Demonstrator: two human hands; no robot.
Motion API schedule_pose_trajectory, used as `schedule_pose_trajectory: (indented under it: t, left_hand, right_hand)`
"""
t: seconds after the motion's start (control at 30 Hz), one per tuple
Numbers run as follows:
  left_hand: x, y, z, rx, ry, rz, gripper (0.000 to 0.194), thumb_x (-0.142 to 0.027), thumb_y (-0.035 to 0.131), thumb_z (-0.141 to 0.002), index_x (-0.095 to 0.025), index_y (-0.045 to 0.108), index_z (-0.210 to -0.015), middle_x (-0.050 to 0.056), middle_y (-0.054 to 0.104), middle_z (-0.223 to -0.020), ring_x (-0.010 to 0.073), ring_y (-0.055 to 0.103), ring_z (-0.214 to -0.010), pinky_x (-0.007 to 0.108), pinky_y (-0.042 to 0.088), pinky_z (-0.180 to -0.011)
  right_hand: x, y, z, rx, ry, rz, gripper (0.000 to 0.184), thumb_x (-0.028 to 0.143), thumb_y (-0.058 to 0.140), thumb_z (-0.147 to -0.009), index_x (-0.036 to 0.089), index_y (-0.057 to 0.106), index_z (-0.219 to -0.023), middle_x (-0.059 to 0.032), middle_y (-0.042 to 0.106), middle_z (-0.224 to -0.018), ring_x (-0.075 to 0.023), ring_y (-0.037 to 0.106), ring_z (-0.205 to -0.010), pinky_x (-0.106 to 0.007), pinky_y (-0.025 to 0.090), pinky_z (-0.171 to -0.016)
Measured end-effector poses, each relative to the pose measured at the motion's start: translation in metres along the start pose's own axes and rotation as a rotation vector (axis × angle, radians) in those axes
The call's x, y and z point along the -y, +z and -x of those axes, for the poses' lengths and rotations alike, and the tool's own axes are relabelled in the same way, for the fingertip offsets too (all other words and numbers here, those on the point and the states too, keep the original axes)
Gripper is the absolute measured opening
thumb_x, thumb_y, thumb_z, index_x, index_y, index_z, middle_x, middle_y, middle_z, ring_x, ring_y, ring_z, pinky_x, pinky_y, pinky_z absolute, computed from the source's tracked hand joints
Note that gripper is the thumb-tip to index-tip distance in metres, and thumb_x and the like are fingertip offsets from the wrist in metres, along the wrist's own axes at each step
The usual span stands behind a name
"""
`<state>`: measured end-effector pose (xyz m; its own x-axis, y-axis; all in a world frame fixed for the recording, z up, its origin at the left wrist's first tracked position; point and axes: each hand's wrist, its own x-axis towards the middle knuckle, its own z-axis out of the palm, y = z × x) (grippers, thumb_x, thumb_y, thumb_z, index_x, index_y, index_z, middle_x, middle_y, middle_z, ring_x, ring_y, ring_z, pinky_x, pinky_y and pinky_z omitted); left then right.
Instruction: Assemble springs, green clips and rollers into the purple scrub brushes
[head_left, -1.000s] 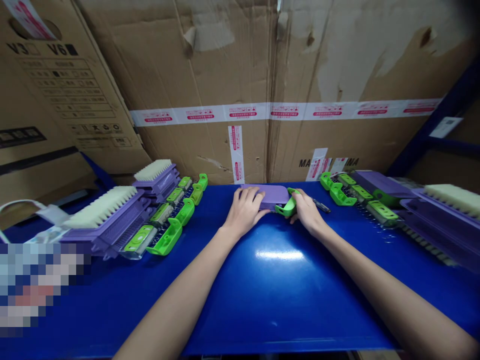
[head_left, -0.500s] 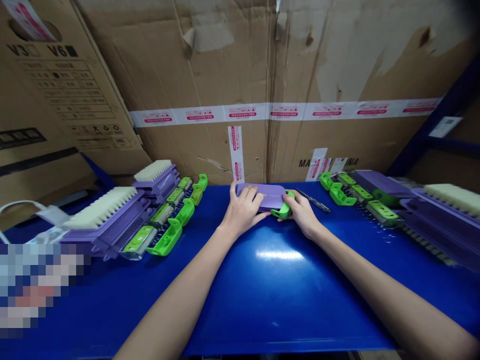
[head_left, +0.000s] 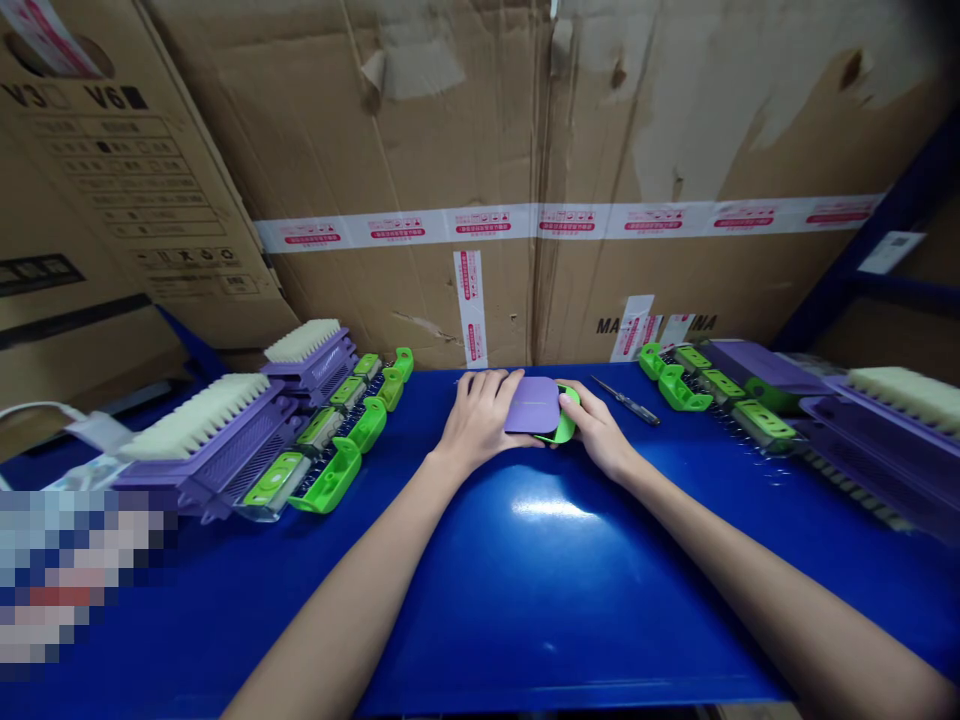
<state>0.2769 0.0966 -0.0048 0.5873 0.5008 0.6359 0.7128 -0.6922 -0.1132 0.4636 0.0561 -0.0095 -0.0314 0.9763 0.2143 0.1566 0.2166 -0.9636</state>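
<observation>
A purple brush body with a green handle piece lies at the back middle of the blue table. My left hand rests over its left part, fingers curled across it. At its right end, my right hand grips the green handle. Both hands hold the same piece.
Purple brushes with cream bristles and green handles lie stacked at the left. More purple and green brush parts lie at the right. A thin pen-like tool lies behind my right hand. Taped cardboard boxes wall off the back.
The purple piece has shifted left and turned under my hands, so it looks shorter. My left hand covers more of it. The pen-like tool is uncovered behind my right hand.
</observation>
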Motion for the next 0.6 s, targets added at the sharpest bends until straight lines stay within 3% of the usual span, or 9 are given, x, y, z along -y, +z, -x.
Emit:
schedule_pose_trajectory:
  t: [0.17,0.33,0.47,0.6]
  left_hand:
    - [0.000,0.000,0.001,-0.005,0.009,-0.007,0.100,-0.076,0.061,-0.060,-0.010,0.043,-0.133,0.018,0.057,-0.116,0.0325,0.051,-0.105,0.045,0.034,-0.092]
    - [-0.007,-0.003,0.001,-0.019,0.021,0.024,0.076,-0.060,0.060,-0.072,-0.013,0.044,-0.129,0.015,0.057,-0.113,0.0304,0.051,-0.100,0.042,0.037,-0.083]
    - [-0.010,-0.002,0.001,-0.035,0.025,0.052,0.061,-0.044,0.063,-0.069,-0.014,0.047,-0.120,0.014,0.056,-0.113,0.0302,0.049,-0.102,0.043,0.037,-0.087]
    - [-0.010,-0.002,0.003,-0.036,0.062,0.054,0.062,-0.035,0.063,-0.068,-0.013,0.043,-0.122,0.016,0.054,-0.119,0.0306,0.047,-0.110,0.047,0.030,-0.098]
  right_hand:
    - [-0.001,0.003,0.002,-0.023,-0.020,0.063,0.050,0.054,0.040,-0.087,0.020,0.049,-0.124,-0.0076,0.064,-0.104,-0.0183,0.061,-0.071,-0.031,0.053,-0.058]
    - [-0.003,0.003,0.003,-0.090,-0.190,0.282,0.047,0.050,0.031,-0.093,0.018,0.052,-0.120,-0.0096,0.061,-0.118,-0.0207,0.058,-0.102,-0.035,0.046,-0.089]
    - [-0.003,0.000,0.005,-0.036,-0.298,0.364,0.045,0.047,0.030,-0.095,0.018,0.048,-0.125,-0.0106,0.058,-0.124,-0.0206,0.055,-0.110,-0.037,0.042,-0.096]
    - [-0.005,-0.002,0.005,0.032,-0.408,0.434,0.046,0.045,0.033,-0.094,0.019,0.045,-0.131,-0.0109,0.053,-0.131,-0.0217,0.051,-0.119,-0.039,0.038,-0.103]
